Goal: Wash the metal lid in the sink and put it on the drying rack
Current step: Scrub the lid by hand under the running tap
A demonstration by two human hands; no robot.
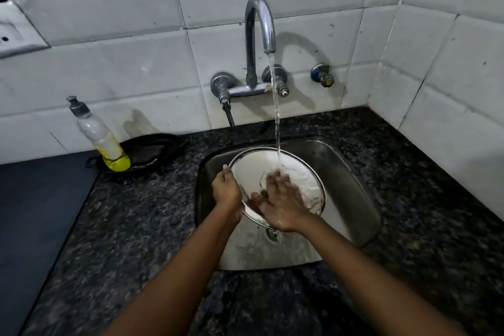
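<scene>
Steel sink (351,172) is the landmark: the metal lid (253,169) is held tilted inside it, under water running from the tap (259,24) above. At the lid's left rim the left hand (226,191) grips the edge. The right hand (283,199) lies open, fingers spread, on its face. A soap bottle (101,139) stands left of the sink on the bench (136,213).

Two forearms are showing from the bottom of the view, both bare from elbow to wrist; no sleeve is reaching into sight. The left hand (226,189) is wearing no glove, ring or band that can be made out. The right hand (283,200) is likewise ungloved, and its skin is glistening wet. Fingernail detail is blurring and cannot be judged.
</scene>
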